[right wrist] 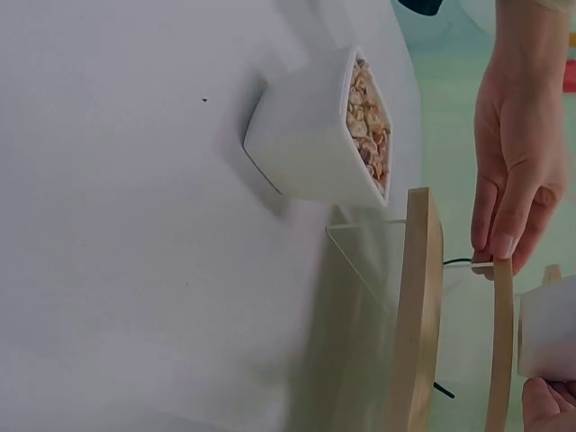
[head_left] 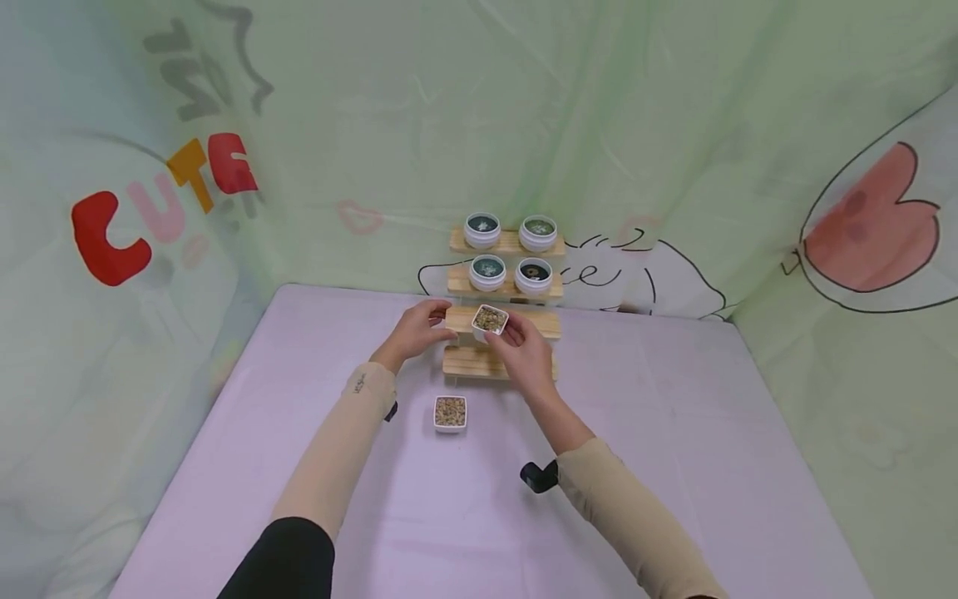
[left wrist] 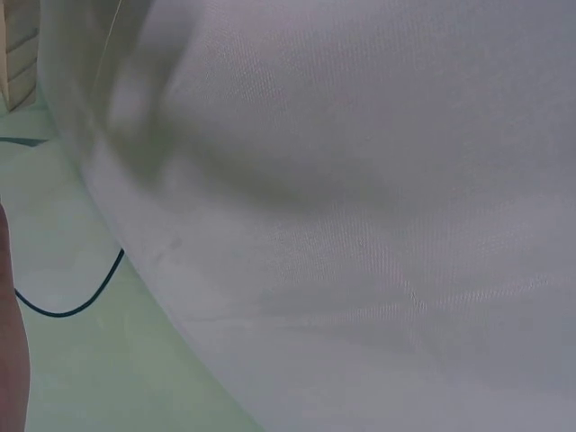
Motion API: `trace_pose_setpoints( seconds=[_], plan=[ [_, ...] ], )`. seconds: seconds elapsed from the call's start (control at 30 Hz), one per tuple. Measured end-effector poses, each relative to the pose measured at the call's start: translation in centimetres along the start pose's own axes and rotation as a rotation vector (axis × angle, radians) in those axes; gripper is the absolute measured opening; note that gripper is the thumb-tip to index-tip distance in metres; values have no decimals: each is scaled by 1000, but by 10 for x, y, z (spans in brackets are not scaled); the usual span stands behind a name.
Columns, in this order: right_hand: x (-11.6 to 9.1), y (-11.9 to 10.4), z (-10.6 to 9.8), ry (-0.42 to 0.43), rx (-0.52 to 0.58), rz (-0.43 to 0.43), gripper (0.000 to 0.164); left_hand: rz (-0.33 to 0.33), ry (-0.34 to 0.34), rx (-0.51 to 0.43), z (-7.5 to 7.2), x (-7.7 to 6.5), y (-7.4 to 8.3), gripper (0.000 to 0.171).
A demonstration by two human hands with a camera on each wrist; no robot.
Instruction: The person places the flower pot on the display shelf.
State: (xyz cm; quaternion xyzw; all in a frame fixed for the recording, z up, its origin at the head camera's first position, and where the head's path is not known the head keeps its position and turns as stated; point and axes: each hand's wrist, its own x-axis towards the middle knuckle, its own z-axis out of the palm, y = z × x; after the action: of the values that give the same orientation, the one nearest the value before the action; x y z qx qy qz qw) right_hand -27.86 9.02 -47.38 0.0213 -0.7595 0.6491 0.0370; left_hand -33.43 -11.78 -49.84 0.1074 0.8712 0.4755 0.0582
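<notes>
My right hand (head_left: 527, 356) holds a small white square pot (head_left: 490, 321) filled with speckled gravel-like bits, above the third step down of a wooden tiered stand (head_left: 466, 363). The pot's white side (right wrist: 547, 331) shows close to that step in the right wrist view. With thumb and fingers, my left hand (head_left: 416, 333) pinches the left end of the same step; the right wrist view shows this grip (right wrist: 520, 166) from the side. A second square pot (head_left: 450, 413) with similar filling stands on the table in front of the stand. The left wrist view catches only a sliver of hand.
Two round white pots, one left (head_left: 482, 230) and one right (head_left: 538, 234), stand on the top step. Below them sit two more, left (head_left: 487, 273) and right (head_left: 534, 276). A pale cloth covers the table (head_left: 644, 433); printed curtains (head_left: 674, 125) hang behind and at the sides.
</notes>
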Motion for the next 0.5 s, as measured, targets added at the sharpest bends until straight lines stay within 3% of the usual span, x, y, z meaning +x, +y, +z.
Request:
trace_pose_setpoints(
  seconds=[0.33,0.5],
  plan=[
    [11,3,3,7,2,16,56,-36,-6,4,0,-1,2,64],
    [16,4,5,5,-30,13,56,-23,-1,14,0,-1,2,64]
  ],
)
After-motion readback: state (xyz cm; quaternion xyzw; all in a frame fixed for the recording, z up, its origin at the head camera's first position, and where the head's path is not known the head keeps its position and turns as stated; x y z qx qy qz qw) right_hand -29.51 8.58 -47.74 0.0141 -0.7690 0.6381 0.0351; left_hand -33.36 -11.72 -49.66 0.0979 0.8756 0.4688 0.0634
